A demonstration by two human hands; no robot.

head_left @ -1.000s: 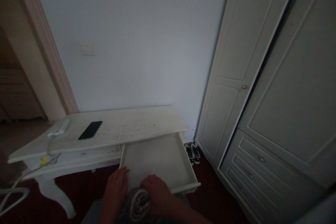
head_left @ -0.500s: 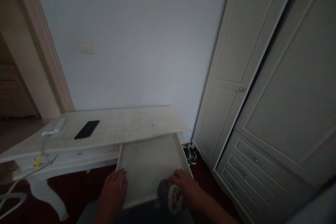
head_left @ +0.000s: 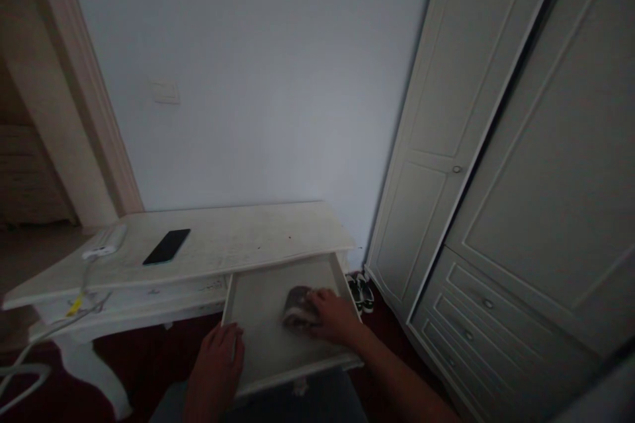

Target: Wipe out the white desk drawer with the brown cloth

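Right hand (head_left: 330,317) pinching the rolled grey cloth (head_left: 297,309) over the open drawer (head_left: 262,337), lower centre of frame, left hand (head_left: 218,357) at the drawer's left edge, fingers close together

So a dark phone (head_left: 167,246) is parked on the white tabletop (head_left: 238,231), with some white plastic gadget (head_left: 106,242) set to its left. Some black-and-white shoes (head_left: 361,292) are kinda tucked by the pale wardrobe (head_left: 426,211), and a light switch (head_left: 165,91) is mounted on the bluish wall (head_left: 278,92).
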